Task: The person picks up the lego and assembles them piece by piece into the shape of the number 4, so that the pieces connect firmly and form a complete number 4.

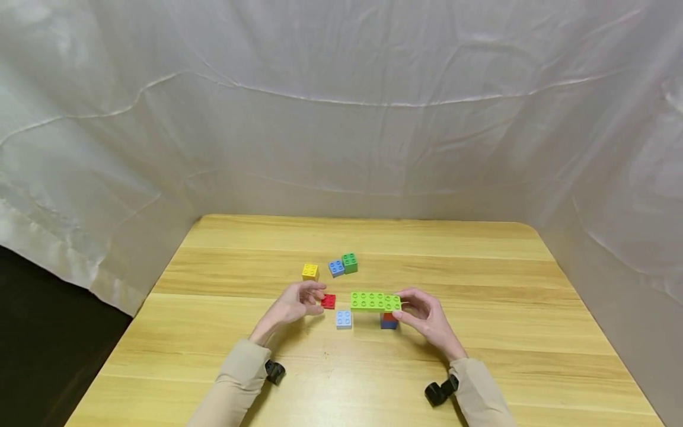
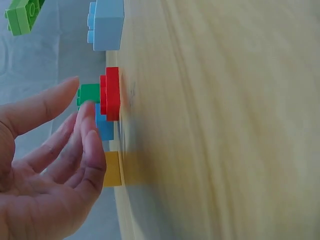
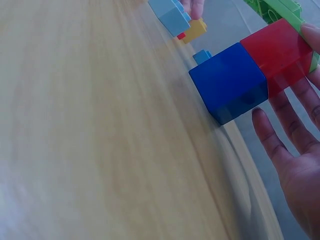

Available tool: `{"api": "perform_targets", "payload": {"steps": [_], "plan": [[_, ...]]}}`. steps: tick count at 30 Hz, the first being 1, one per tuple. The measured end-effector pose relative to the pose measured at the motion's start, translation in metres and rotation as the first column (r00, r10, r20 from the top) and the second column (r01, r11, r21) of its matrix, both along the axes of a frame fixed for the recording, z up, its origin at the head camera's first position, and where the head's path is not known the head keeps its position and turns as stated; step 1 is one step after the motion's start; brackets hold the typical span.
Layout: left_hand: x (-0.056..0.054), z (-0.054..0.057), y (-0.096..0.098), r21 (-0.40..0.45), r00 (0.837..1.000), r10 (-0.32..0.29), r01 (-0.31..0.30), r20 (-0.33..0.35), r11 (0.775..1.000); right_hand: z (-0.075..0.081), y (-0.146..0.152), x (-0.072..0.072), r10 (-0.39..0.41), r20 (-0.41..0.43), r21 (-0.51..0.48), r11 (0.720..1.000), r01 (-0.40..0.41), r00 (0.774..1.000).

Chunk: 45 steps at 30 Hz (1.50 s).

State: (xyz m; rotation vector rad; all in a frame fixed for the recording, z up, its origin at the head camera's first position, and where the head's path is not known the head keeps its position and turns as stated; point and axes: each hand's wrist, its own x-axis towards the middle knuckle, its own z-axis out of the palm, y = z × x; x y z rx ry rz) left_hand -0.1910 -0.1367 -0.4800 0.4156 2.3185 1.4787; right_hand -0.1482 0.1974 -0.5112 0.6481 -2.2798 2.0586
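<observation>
My right hand (image 1: 427, 317) pinches the right end of a lime green brick piece (image 1: 368, 301) between thumb and fingers. That end sits on a red brick (image 3: 277, 57), which is stacked on a dark blue brick (image 3: 230, 82); the lime piece's left end juts out over the table. My left hand (image 1: 299, 302) holds nothing, its thumb spread from the loosely bent fingers. Its fingertips are right at a thin red brick (image 1: 328, 302). A light blue brick (image 1: 344, 319) lies between the hands, just nearer to me than the red one.
Behind the left hand stands a yellow brick (image 1: 310, 272). To its right are a blue brick (image 1: 336, 268) and a green brick (image 1: 349, 263), side by side. The wooden table (image 1: 453, 249) ends at pale hanging sheeting (image 1: 373, 148) at the back and sides.
</observation>
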Motion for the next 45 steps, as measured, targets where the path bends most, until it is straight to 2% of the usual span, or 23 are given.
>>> {"api": "perform_targets", "payload": {"steps": [8, 14, 17, 21, 28, 36, 45], "plan": [[-0.001, 0.001, 0.007, -0.076, 0.999, -0.004, 0.001, -0.04, 0.997, -0.001, 0.0, 0.0, 0.005, -0.014, -0.005, 1.0, -0.006, 1.0], [-0.003, 0.0, 0.015, -0.157, 0.998, 0.041, -0.048, -0.043, 0.986, -0.001, 0.001, 0.0, 0.019, -0.034, -0.027, 0.999, -0.02, 0.999], [-0.005, -0.001, 0.017, -0.179, 0.998, 0.045, -0.053, -0.048, 0.982, -0.001, 0.001, 0.0, 0.016, -0.038, -0.026, 1.0, -0.017, 0.999], [-0.009, -0.004, 0.019, -0.18, 0.998, 0.03, -0.04, -0.061, 0.983, -0.003, 0.001, -0.001, 0.011, -0.042, -0.02, 1.0, -0.012, 0.999], [-0.012, -0.008, 0.02, -0.167, 0.997, 0.038, -0.049, -0.07, 0.985, -0.003, 0.0, -0.001, 0.014, -0.03, -0.015, 1.0, -0.014, 0.999], [-0.011, -0.007, 0.02, -0.136, 0.997, 0.044, -0.053, -0.065, 0.989, 0.001, 0.0, 0.001, -0.006, -0.001, 0.01, 1.0, 0.006, 1.0], [-0.01, -0.004, 0.017, -0.13, 0.998, 0.021, -0.028, -0.056, 0.991, 0.002, 0.0, 0.001, -0.011, 0.011, 0.012, 1.0, 0.011, 1.0]]}}
